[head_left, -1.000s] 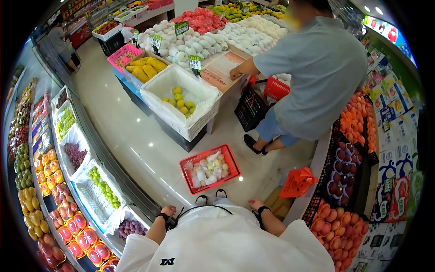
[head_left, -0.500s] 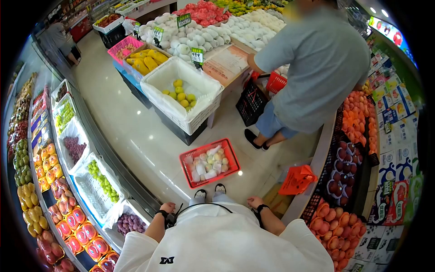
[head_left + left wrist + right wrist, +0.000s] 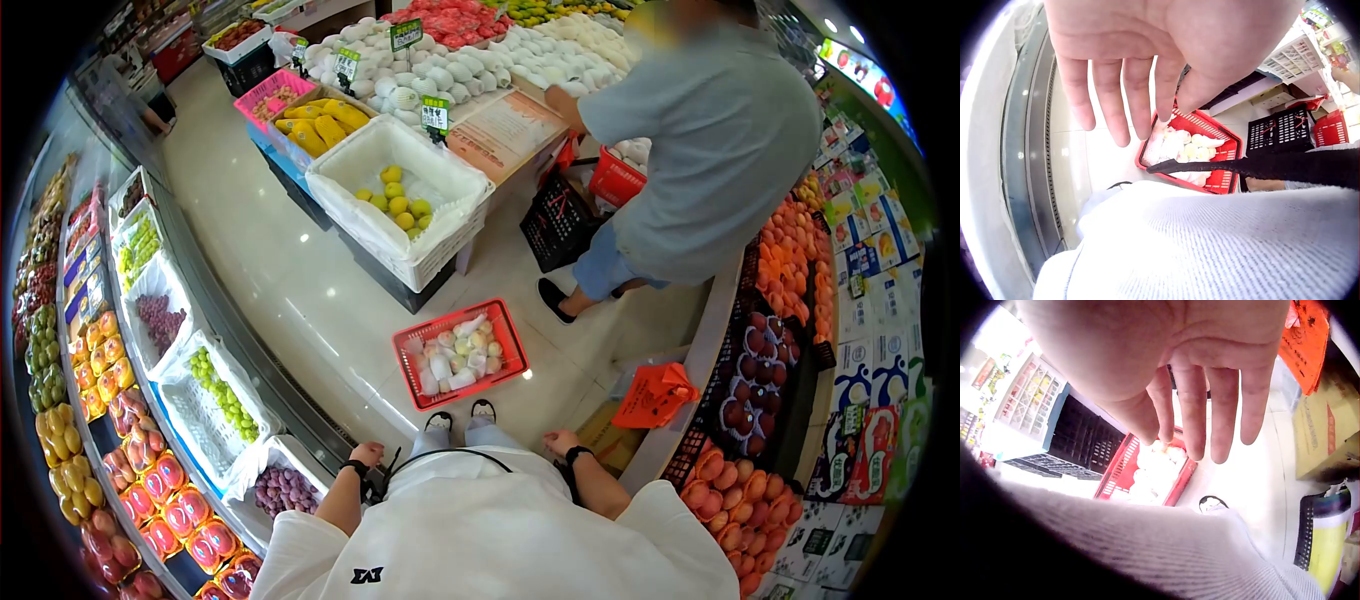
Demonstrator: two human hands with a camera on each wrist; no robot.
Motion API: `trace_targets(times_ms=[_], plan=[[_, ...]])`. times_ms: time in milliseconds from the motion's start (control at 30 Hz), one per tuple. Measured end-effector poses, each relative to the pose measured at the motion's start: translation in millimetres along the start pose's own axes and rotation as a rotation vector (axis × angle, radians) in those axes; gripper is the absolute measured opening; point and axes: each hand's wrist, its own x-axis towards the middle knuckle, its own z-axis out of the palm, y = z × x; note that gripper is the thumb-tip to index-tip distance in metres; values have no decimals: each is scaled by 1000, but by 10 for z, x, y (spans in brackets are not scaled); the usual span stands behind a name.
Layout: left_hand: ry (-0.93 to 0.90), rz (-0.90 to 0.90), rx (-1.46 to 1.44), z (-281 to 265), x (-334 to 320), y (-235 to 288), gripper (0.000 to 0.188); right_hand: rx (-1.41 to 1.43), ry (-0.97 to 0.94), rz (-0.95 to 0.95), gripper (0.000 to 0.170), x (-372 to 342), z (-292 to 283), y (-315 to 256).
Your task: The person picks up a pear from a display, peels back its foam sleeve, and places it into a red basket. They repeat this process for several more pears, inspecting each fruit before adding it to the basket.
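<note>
My left hand (image 3: 368,455) hangs beside my left hip, holding nothing. Its fingers point down, relaxed and slightly spread, in the left wrist view (image 3: 1166,37). At the other hip is my right hand (image 3: 562,442), likewise bare of anything; the right wrist view shows its palm and loosely straight fingers (image 3: 1222,415). On the floor just ahead of my shoes (image 3: 483,409) stands a red plastic shopping basket (image 3: 514,335). Pale round fruits (image 3: 462,358), many in white foam nets or wrap, fill its middle. Both hands are well apart from the basket.
A person in a grey shirt (image 3: 700,160) stands ahead right beside a black basket (image 3: 553,222). Ahead is a white crate (image 3: 340,185) of yellow-green fruit. Grapes (image 3: 285,490) line the left; peaches (image 3: 745,520) and an orange-red bag (image 3: 655,395) are right.
The other person's hand has moved off the printed board toward the white-netted fruit, and their feet have shifted. My hands stay by my hips; more of my shoes shows behind the basket.
</note>
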Motion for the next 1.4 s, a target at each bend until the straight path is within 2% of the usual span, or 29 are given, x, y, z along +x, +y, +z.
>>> trace_targets(times_ms=[67, 267, 500, 567, 700, 767, 833, 900, 1000, 1067, 1133, 1200, 1267, 1300, 1333, 1400], plan=[[-7, -15, -15, 14, 49, -42, 34, -137, 17, -110, 32, 53, -1, 38], [-7, 9, -5, -3, 52, -34, 33, -121, 38, -139, 30, 100, -23, 83], [23, 18, 70, -47, -114, 181, 33, -141, 83, -151, 32, 75, -63, 43], [39, 32, 61, -37, -99, 161, 32, -67, 66, -59, 30, 59, -60, 33], [14, 65, 114, 56, 239, -252, 30, -75, 33, -47, 29, 25, -93, -1], [86, 165, 97, 98, 336, -390, 30, -257, 40, -184, 32, 60, -70, 45], [114, 56, 106, 2, 115, -129, 31, -225, -26, -138, 32, 18, -95, -25], [104, 0, 125, -4, 237, -229, 32, -179, -43, -106, 29, 60, -141, -131], [105, -4, 115, 27, 444, -307, 34, -190, -83, -131, 29, 387, -102, -82], [113, 19, 95, 72, 809, -394, 35, -219, -78, -148, 29, 730, -15, -26], [133, -42, 45, 182, 1275, -486, 38, -250, -68, -164, 30, 1191, 96, 78], [89, -112, 62, 283, 1794, -587, 45, -294, -6, -184, 30, 1736, 267, 195], [210, -73, -118, 409, 2320, -717, 56, -219, 11, -173, 32, 2383, 416, 367], [200, -111, -191, 459, 2571, -691, 66, -144, 38, -167, 33, 2720, 459, 419], [202, -107, -188, 527, 2786, -649, 66, -141, 41, -169, 33, 2960, 480, 370], [291, -120, -122, 682, 3237, -568, 70, -316, 209, -191, 47, 3380, 462, 196]])
